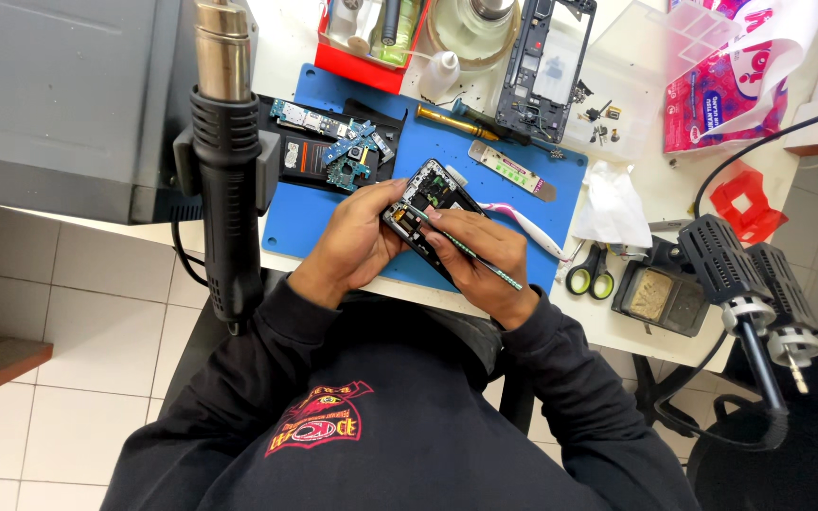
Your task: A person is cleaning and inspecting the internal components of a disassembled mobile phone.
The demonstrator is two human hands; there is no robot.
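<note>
The left hand [357,241] is curled round the near-left edge of an opened phone [426,213], fingers closed on its frame, holding it over the front edge of the blue mat [485,189]. The right hand [480,260] is closed in a pen grip on a thin green-patterned tool [494,270]; its tip rests inside the phone near the upper end, and its tail points toward the near right. The phone's long axis runs on a diagonal — far end toward the upper left, near end toward the lower right, under the right hand — with the open inside facing up.

On the mat behind the hands lie a black tray [286,156] holding two green circuit boards [333,137] and a dark battery-like slab, one yellow-handled screwdriver [456,121], one flat metal strip [513,170] and one white-and-pink toothbrush [532,232]. A second phone frame [546,66] stands on the bench [617,326] beyond the mat, with small screws beside it. A red box [357,61] at the far edge holds a few bottles and tools; how many, I cannot tell. One white dropper bottle [439,74] stands next to it.

To the right are one crumpled tissue [613,208], one pair of green-handled scissors [591,276], a black sponge tray [660,298] and a pink packet [721,85]. A hot-air gun [224,161] hangs at the left — two more handpieces [750,279] sit at the right.
</note>
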